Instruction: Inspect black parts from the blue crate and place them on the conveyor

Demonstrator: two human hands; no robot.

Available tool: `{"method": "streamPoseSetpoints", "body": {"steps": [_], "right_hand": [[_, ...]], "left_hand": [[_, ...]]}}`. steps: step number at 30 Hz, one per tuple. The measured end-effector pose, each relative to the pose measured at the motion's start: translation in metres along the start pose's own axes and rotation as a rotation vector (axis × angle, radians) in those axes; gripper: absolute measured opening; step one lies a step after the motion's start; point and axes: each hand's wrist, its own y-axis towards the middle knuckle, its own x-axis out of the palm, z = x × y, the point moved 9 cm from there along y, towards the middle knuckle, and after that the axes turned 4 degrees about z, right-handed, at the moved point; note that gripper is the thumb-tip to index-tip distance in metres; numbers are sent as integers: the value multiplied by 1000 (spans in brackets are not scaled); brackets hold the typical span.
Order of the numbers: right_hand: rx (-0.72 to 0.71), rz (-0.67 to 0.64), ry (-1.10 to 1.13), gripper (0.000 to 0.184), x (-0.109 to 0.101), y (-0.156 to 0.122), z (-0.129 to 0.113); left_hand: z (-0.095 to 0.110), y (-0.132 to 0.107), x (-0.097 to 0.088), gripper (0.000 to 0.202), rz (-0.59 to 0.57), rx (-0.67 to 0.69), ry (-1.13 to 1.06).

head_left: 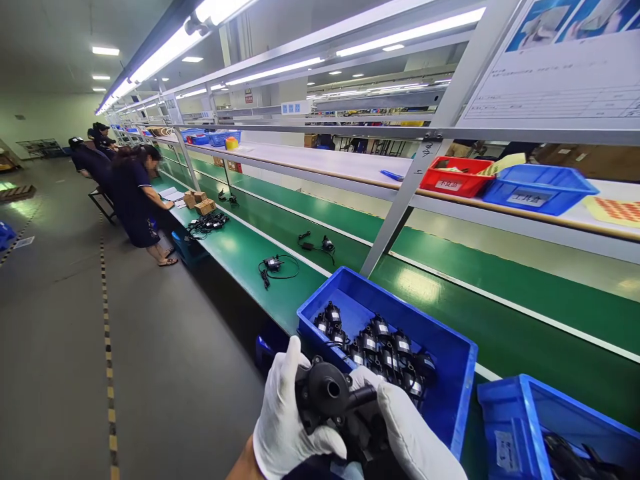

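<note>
Bin (453, 393) of pumps (380, 347) sits beside held pump (327, 393).

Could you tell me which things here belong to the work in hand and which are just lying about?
In hand:
- black pump, held by left hand and right hand
- blue bin of like pumps, right beside the hands

Lying about:
- wired units on the green belt
- red bin on the shelf
- second blue bin, lower right
- cartons near a co-worker
</note>
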Motion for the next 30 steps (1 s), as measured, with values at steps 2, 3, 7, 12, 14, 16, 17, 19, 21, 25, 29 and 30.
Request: {"method": "streamPoseSetpoints", "body": {"steps": [2,3,7,12,14,16,17,19,21,25,29,30], "right_hand": [[29,-26,64,54,2,0,5],[37,-38,105,58,3,0,8],[13,-13,105,62,-2,3,13],[-81,-154,-67,64,1,0,0],[-243,-216,-67,68,2,-6,-14],[-388,-256,-62,64,2,-16,-23],[-411,-264,-50,62,2,-20,-23],[-318,-214,24,62,-1,-21,-11],[-37,-78,213,67,-5,-17,16],[538,196,704,71,7,-14,69],[661,260,942,65,21,-1,76],[672,253,957,65,21,1,75]], "left_hand": [[-2,0,0,120,-7,-47,-13],[-2,1,1,120,-11,-71,-20],[2,6,4,119,-18,-133,-25],[1,4,8,107,-42,-48,0],[-4,-1,6,101,-22,29,16],[-17,-6,2,104,7,44,30],[-27,-9,0,109,20,21,35],[-51,-17,0,108,19,-72,21],[-81,-29,2,91,1,-221,-47],[-149,-70,14,69,32,-591,-242],[-207,-117,30,77,21,-821,-296],[-220,-127,34,79,-4,-855,-281]]}}
